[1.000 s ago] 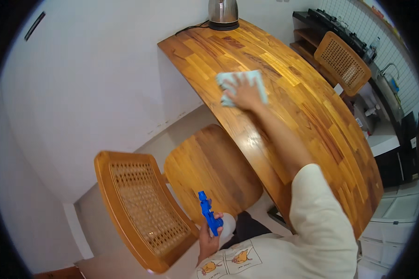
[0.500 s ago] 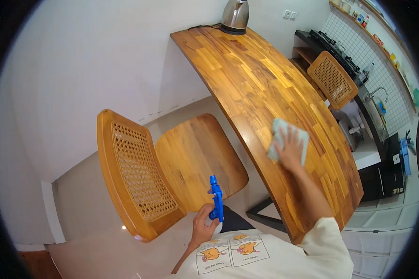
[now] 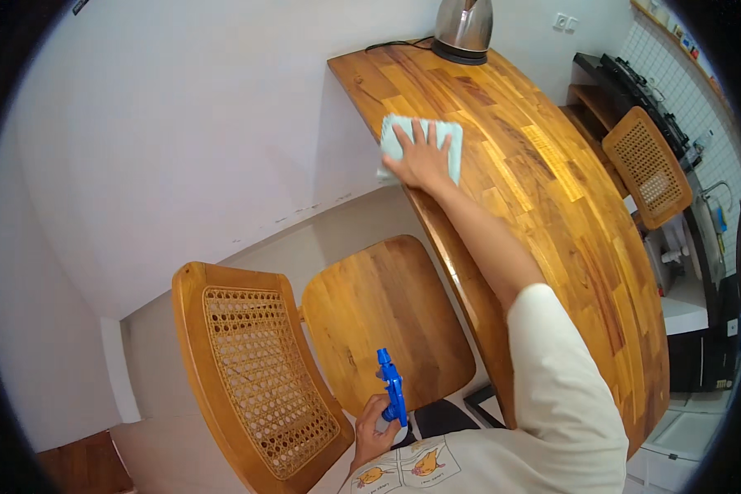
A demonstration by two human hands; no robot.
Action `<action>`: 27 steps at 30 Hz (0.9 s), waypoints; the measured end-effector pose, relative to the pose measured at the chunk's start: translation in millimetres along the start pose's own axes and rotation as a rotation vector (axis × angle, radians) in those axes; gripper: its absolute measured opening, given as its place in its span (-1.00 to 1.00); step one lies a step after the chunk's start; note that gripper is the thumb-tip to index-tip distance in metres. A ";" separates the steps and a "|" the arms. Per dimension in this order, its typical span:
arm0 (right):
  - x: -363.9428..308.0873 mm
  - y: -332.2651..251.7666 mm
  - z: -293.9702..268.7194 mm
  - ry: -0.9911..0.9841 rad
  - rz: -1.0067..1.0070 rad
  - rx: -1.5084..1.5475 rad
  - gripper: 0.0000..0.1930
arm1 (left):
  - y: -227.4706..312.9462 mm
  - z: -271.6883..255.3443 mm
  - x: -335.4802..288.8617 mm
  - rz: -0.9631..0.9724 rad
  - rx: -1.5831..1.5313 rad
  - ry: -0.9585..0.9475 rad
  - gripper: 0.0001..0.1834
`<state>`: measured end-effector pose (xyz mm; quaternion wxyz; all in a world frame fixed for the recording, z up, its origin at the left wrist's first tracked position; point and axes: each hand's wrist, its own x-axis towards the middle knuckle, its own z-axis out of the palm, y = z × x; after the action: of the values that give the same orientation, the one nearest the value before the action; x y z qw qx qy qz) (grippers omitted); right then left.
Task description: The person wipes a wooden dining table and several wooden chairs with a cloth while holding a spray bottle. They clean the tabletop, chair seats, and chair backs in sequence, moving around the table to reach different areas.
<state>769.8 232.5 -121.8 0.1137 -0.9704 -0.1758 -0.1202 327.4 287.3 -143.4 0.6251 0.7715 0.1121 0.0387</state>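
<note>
My right hand (image 3: 421,163) lies flat with its fingers spread on a pale green cloth (image 3: 454,156). The cloth rests on the wooden table (image 3: 564,263) at its left edge, and one corner hangs over that edge. Low in the view, close to my body, my left hand (image 3: 372,430) is closed round a spray bottle with a blue trigger head (image 3: 394,392). The bottle is upright, its nozzle pointing away from me. Most of its body is hidden behind my fingers and shirt.
A steel kettle (image 3: 463,31) with a black cord stands at the table's far end, by the wall. Left of the table is a wooden chair (image 3: 383,309) with a woven back; a second chair (image 3: 649,169) stands beyond its right side. A stove (image 3: 646,95) sits farther right.
My right hand has slid the cloth away from me and leftward, from the table's middle to its left edge. The view has shifted; my left hand still holds the spray bottle near my body.
</note>
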 end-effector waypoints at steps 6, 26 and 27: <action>15.4 1.7 2.1 -0.044 0.004 -0.020 -0.29 | 14.1 1.1 -10.8 -0.088 -0.051 0.117 -0.68; -514.7 63.5 -195.0 -0.219 -0.024 -0.130 -0.28 | 28.8 26.1 -126.3 0.156 -0.255 -0.176 -0.61; -507.5 62.3 -195.6 -0.202 -0.019 -0.126 -0.28 | 29.1 26.5 -132.8 0.163 -0.248 -0.185 -0.61</action>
<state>293.5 -35.1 -86.7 0.0330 -0.9811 -0.1879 -0.0339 207.3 226.9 -110.1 0.7178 0.6953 -0.0142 0.0316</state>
